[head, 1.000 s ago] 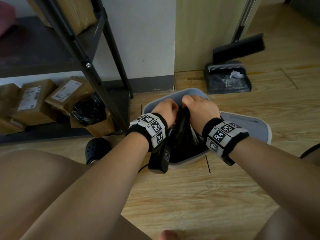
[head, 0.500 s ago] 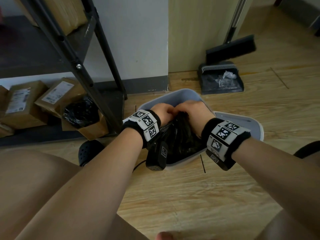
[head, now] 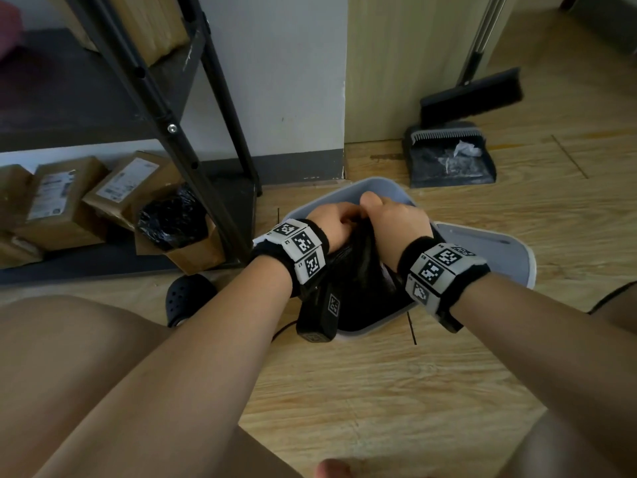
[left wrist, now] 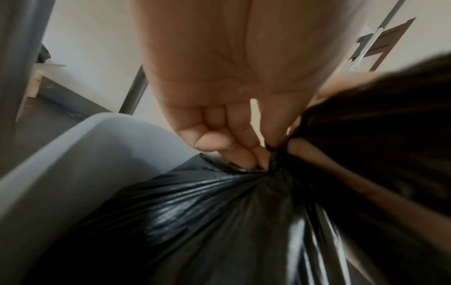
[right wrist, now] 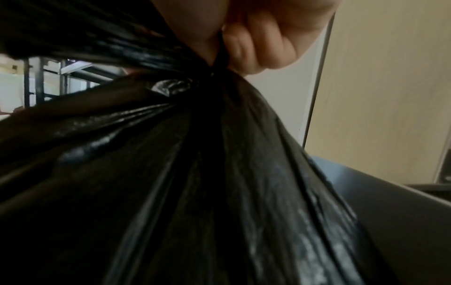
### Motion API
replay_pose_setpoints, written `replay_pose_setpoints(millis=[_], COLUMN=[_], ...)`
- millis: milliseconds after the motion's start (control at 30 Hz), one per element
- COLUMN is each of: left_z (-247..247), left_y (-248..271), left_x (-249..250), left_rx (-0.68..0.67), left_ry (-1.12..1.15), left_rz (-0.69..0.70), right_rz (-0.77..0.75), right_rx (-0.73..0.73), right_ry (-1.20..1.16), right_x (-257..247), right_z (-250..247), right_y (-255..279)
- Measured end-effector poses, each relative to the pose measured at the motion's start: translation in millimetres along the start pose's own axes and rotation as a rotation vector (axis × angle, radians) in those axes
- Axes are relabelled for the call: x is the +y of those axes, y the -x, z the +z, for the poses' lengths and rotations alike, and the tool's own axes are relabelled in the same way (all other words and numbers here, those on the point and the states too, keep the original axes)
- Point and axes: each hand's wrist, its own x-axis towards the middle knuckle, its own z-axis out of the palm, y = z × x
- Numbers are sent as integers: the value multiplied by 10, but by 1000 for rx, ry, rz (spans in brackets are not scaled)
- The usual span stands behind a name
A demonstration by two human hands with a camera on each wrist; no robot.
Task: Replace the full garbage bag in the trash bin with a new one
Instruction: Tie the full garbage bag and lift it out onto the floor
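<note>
A grey trash bin stands on the wooden floor with a full black garbage bag inside it. The bag's top is gathered into a bunch above the bin. My left hand pinches the gathered neck of the bag with curled fingers. My right hand grips the same bunch from the other side, fingers curled round the black plastic. In the left wrist view the bin wall shows pale grey to the left of the bag.
The bin's grey lid lies on the floor at the right of the bin. A dustpan and broom stand by the wall behind. A black metal shelf with cardboard boxes is at the left. A black shoe is near my knee.
Both hands have stayed on the bag's gathered top, working closer together; the right hand now lies over the bunch beside the left. The bag has not left the bin.
</note>
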Motion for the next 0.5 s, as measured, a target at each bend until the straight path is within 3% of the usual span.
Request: replay_pose_setpoints(millis=[133, 267, 367, 500], left_z=[-46, -71, -86, -105], left_y=[41, 19, 1, -10], left_x=[-67, -136, -169, -164], left_rx=[-19, 42, 107, 153], left_ry=[9, -22, -102, -348], left_rz=[-14, -24, -36, -37], right_rz=[-5, -52, -61, 35], right_rx=[33, -70, -68, -71], right_ry=[-92, -182, -257, -244], right_x=[35, 140, 182, 272], right_z=[14, -19, -33, -1], right_y=[-44, -94, -53, 71])
